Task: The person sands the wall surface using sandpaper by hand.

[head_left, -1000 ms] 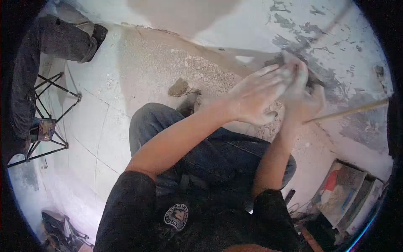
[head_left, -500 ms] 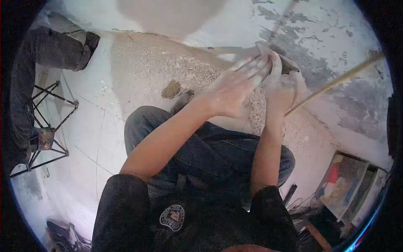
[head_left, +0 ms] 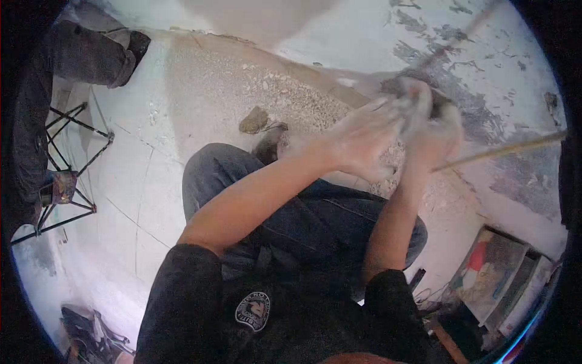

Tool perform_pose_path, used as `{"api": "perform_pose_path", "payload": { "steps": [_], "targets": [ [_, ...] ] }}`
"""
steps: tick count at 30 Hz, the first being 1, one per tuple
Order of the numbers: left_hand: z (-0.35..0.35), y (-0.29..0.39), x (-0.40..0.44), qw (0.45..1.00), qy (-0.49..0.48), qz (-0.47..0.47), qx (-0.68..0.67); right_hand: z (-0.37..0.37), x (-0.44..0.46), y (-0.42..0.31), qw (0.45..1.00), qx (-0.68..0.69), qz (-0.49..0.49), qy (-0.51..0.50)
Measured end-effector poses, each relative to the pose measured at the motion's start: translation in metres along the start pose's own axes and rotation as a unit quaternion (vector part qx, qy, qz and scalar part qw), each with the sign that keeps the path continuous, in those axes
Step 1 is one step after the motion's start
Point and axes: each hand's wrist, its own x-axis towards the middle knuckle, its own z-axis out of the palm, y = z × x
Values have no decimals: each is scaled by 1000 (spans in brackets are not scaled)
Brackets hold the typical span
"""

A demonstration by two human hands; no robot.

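Observation:
My left hand (head_left: pixel 367 136) is pale with dust, its fingers stretched toward my right hand and its thumb apart. Motion blurs its fingertips, and I cannot tell whether they touch the other hand. Up against the foot of the wall, my right hand (head_left: pixel 431 133) curls around a dark flat tool (head_left: pixel 441 104), whose kind is hard to make out. A long yellowish stick (head_left: pixel 503 151) runs from beside my right wrist out to the right. Whether stick and tool are joined is hidden. Rough, crumbly floor (head_left: pixel 321 100) lies beyond and beneath my hands.
The wall (head_left: pixel 494 79) ahead has grey, scraped patches. A brownish lump (head_left: pixel 254 120) rests on the floor near my foot. At left are another person's trousered leg (head_left: pixel 91 57) and a black metal-framed stand (head_left: pixel 82 145). A box (head_left: pixel 488 273) stands at lower right.
Both hands have shifted right in the view and blurred. The stick now lies flatter, its outer end lower. The whole scene has also shifted slightly with my head.

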Motion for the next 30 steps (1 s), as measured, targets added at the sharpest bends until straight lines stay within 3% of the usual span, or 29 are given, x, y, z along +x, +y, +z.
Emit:
{"api": "perform_pose_path", "payload": {
  "steps": [2, 3, 5, 7, 8, 10, 12, 13, 14, 15, 17, 18, 21, 23, 24, 25, 26, 27, 28, 29, 30],
  "targets": [
    [22, -13, -18, 990, -80, -108, -40, 37, -15, 23, 998, -27, -52, -18],
    [24, -14, -14, 991, -84, -100, -40, 51, -22, 33, 994, -51, -94, -38],
    [25, -19, -12, 988, -120, -31, 94, 36, -18, 33, 996, 19, -85, 4],
    [7, -2, 4, 995, -76, -12, 69, 2, 4, 15, 986, 157, 51, 0],
    [-1, 1, 15, 998, -26, 27, 52, 2, 5, 11, 986, 158, 47, 0],
    [16, -7, 0, 999, -35, -9, 26, -3, 2, 5, 996, 89, 31, -6],
    [29, -18, -14, 998, -49, -33, 4, 60, -17, 47, 969, -96, -179, 138],
    [25, -23, -17, 985, -148, -55, 74, 56, -16, 45, 969, -97, -177, 144],
    [20, -30, -18, 955, -243, -78, 149, 55, -17, 39, 986, -57, -143, 72],
    [20, -33, -17, 954, -242, -81, 155, 53, -21, 33, 994, -12, -111, -8],
    [10, -18, -8, 971, -169, -58, 159, 39, -15, 22, 993, 6, -121, 11],
    [11, -18, -9, 971, -167, -60, 158, 41, -15, 25, 991, 129, -2, -37],
    [20, -20, -11, 974, -172, -122, 84, 59, -23, 55, 998, 6, -69, -15],
    [14, -40, -15, 888, -387, -226, 104, 66, -27, 61, 994, -9, -52, -94],
    [7, -47, -12, 849, -442, -273, 99, 67, -24, 63, 994, -8, -54, -90],
    [-2, -48, -8, 805, -492, -318, 91, 65, -19, 65, 989, 65, 24, -128],
    [-9, -44, -10, 808, -488, -317, 93, 63, -17, 67, 972, 137, 101, -164],
    [-16, -40, -11, 840, -414, -340, 89, 61, -19, 68, 973, 136, 99, -159],
    [-21, -36, -13, 866, -339, -357, 85, 56, -22, 67, 941, 212, 163, -208],
    [-21, -33, -17, 868, -341, -350, 89, 51, -26, 67, 896, 287, 227, -252],
    [-19, -33, -21, 912, -244, -320, 81, 44, -35, 69, 897, 289, 231, -242]
  ]
}}
